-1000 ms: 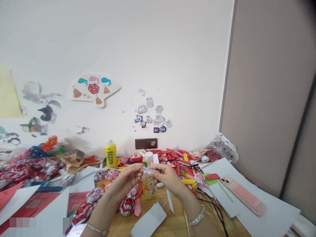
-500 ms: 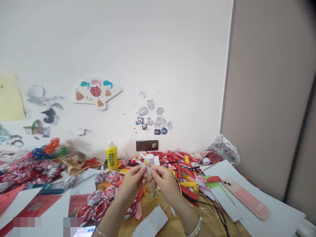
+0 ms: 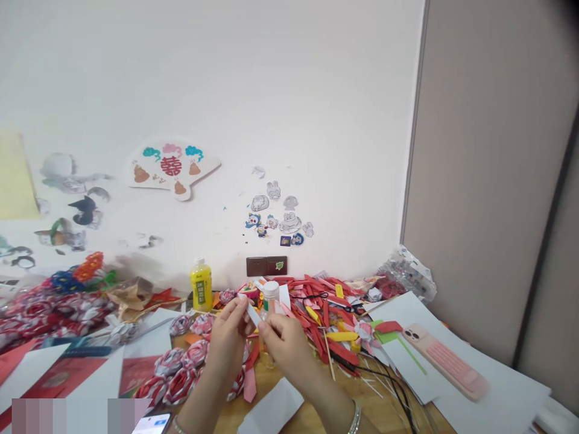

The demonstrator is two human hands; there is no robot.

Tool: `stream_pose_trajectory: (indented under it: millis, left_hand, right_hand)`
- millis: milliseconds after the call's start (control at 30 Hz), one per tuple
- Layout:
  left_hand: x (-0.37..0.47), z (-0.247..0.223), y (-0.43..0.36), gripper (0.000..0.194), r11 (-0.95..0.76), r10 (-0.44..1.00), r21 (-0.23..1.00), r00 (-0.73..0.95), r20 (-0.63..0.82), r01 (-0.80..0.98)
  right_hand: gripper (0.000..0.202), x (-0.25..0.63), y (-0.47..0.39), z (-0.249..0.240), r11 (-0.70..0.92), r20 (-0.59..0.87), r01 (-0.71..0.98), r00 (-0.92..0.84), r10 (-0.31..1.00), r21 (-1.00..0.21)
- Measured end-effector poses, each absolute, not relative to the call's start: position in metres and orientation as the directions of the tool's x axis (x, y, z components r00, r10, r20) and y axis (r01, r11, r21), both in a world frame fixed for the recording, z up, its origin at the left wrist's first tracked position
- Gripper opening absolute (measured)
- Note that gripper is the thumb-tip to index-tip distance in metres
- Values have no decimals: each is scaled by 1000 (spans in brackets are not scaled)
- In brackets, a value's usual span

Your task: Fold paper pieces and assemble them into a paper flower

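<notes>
At the left of the frame, red-and-white rosettes (image 3: 34, 313) are heaped along the table, and a yellow bottle (image 3: 201, 286) is stood against the wall left of centre. Just below the middle of the frame, the upper end of a narrow white strip (image 3: 253, 314), apparently paper, is pinched by the fingertips of the left hand (image 3: 230, 331); its lower end is gripped between the thumb and fingers of the right hand (image 3: 286, 343). Half a second ago the fingertips were held closer together; now they have been drawn apart, the right hand lower, and a longer stretch of the strip is exposed, sloping down to the right. By this, the strip seems to be in the middle of being handled rather than finished. A white-capped bottle (image 3: 271, 290) is partly hidden behind the right hand. Further right, red strips (image 3: 316, 289) are piled, and a pink-cased phone (image 3: 446, 361) is laid on white sheets (image 3: 502, 386).
</notes>
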State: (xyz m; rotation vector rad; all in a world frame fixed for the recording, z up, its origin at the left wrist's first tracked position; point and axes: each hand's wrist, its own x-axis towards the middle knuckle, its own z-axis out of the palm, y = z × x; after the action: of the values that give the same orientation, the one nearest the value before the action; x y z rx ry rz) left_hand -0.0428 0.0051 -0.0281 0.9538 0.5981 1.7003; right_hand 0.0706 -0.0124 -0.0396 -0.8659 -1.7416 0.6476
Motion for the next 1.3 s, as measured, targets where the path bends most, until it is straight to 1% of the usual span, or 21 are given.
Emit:
stream_pose_trajectory:
  millis: [133, 300, 400, 500, 600, 733, 833, 967, 1067, 1133, 1200, 1300]
  left_hand:
    - [-40, -28, 3, 26, -358, 934, 744, -220, 282, -565]
    - [-40, -28, 3, 22, -395, 917, 747, -284, 281, -536]
    - [-43, -26, 3, 21, -377, 926, 735, -260, 275, -563]
    - [-48, -24, 3, 20, -398, 917, 721, -226, 329, -567]
    - [-51, -23, 2, 21, -400, 915, 702, -214, 341, -590]
    - [-53, -20, 3, 23, -339, 938, 681, -181, 295, -649]
    - [-53, -18, 5, 23, -307, 944, 651, -136, 299, -694]
    - [-52, -17, 7, 22, -276, 945, 605, -94, 315, -747]
    - [-47, -21, 7, 20, -282, 940, 594, -92, 330, -753]
    - [-42, -24, 6, 18, -291, 938, 615, -92, 335, -733]
    - [-37, -28, 5, 18, -293, 943, 664, -94, 318, -688]
    - [-32, -32, 5, 25, -282, 954, 723, -105, 281, -630]
  right_hand:
    - [36, 65, -13, -44, 584, 541, 236, -224, 811, -777]
    - [31, 60, -16, -46, 608, 553, 205, -270, 788, -767]
    - [28, 59, -19, -46, 659, 599, 221, -284, 749, -719]
    - [30, 58, -19, -46, 690, 631, 244, -281, 723, -681]
    - [31, 58, -19, -47, 681, 619, 236, -287, 731, -694]
    - [30, 61, -19, -45, 682, 609, 204, -324, 724, -702]
    - [30, 66, -20, -41, 669, 599, 205, -316, 736, -714]
    - [23, 69, -20, -37, 636, 567, 252, -296, 769, -729]
    - [19, 70, -19, -38, 666, 599, 343, -292, 746, -662]
    - [19, 70, -18, -40, 689, 644, 421, -270, 716, -590]
    - [21, 71, -16, -41, 690, 674, 477, -241, 698, -544]
    - [22, 74, -16, -41, 675, 674, 500, -220, 705, -543]
